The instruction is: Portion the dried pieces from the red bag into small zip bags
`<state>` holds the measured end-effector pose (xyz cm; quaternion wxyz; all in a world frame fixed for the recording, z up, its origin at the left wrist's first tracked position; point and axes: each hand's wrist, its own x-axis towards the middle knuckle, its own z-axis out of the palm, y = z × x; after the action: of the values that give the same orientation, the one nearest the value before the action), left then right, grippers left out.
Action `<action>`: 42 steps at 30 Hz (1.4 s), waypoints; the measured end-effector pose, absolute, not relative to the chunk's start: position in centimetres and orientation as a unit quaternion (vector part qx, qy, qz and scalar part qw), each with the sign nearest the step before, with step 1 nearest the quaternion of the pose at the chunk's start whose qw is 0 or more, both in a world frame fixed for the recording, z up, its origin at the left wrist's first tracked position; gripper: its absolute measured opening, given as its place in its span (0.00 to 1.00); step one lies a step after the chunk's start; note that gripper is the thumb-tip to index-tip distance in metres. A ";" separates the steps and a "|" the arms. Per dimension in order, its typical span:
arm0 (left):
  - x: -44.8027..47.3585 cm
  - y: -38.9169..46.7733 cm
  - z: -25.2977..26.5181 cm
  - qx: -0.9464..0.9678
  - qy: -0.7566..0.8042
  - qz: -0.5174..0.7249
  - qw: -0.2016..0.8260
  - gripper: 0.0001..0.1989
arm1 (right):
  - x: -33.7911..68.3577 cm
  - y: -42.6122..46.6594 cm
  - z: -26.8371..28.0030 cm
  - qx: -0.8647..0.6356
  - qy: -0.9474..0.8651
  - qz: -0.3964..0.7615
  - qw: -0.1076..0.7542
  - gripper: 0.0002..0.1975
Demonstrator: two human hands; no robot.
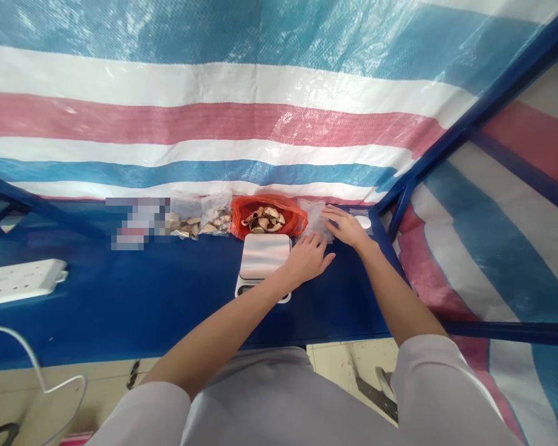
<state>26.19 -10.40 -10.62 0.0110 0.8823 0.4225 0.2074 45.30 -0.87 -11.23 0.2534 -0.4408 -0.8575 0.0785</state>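
Clear plastic bags (310, 214) lie in a small pile at the back right of the blue table. My right hand (346, 226) rests at their right side, its fingers stretched out and touching the plastic. My left hand (308, 259) is at the near edge of the same pile, fingers extended and thumb apart, holding nothing I can see. Beneath my left forearm is a white kitchen scale (265, 255), its front panel partly covered. Just behind the scale sits an open orange plastic bag (239, 218) of dried, pale brown slices (266, 220).
Filled clear bags of slices (186, 226) stand left of the orange bag. A white round item (363, 222) lies at the far right. On the left are a power strip (23, 282) and a white cable (32, 359). Blue frame bars (446, 136) and striped sheeting enclose the table.
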 end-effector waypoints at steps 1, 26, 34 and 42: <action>25.9 -10.7 -10.2 0.882 0.417 0.221 0.007 0.24 | 45.3 -1.6 -11.0 -0.447 -0.849 0.090 0.268 0.15; 3.4 -14.5 -10.2 0.753 0.610 0.247 -0.013 0.24 | 36.4 -12.7 -14.2 -0.562 -0.789 0.051 0.244 0.18; 1.8 -15.0 -12.1 0.748 0.646 0.152 0.002 0.28 | 35.1 -12.6 -14.6 -0.591 -0.784 0.032 0.185 0.23; 1.7 -14.5 -13.0 0.749 0.649 0.131 -0.011 0.28 | 34.6 -13.0 -14.6 -0.595 -0.789 0.030 0.151 0.23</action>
<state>1.66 -14.52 -13.03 -0.0109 0.7492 0.6491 0.1310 34.63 -12.96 -14.56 0.1513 -0.5952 -0.7886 0.0304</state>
